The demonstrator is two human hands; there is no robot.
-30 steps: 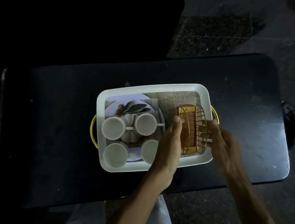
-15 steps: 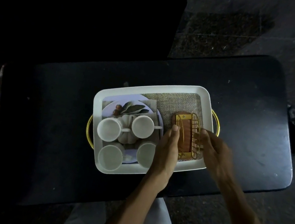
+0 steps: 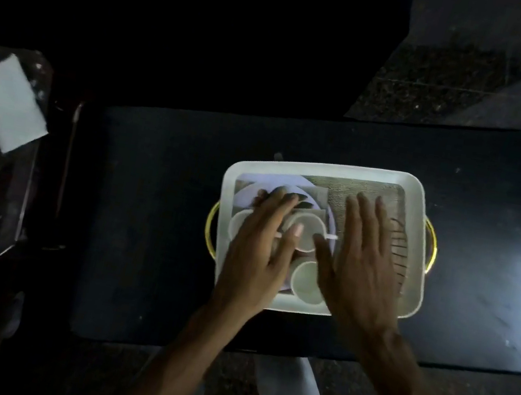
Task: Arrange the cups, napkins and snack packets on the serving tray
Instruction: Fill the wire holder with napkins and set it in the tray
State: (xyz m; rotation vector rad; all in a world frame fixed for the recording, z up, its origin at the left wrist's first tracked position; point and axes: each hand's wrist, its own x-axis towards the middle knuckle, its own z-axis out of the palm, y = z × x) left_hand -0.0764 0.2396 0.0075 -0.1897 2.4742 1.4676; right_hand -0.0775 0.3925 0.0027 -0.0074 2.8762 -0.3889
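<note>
A person's left hand (image 3: 260,249) and right hand (image 3: 361,267), fingers spread flat and gripping nothing, hover over a white serving tray (image 3: 424,205) on a dark surface (image 3: 152,213), seemingly steadying the cups (image 3: 306,282) clustered on its left half.

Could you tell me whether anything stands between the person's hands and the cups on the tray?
Nothing visible does: the left hand and right hand hover spread directly over the cups in the tray.
</note>
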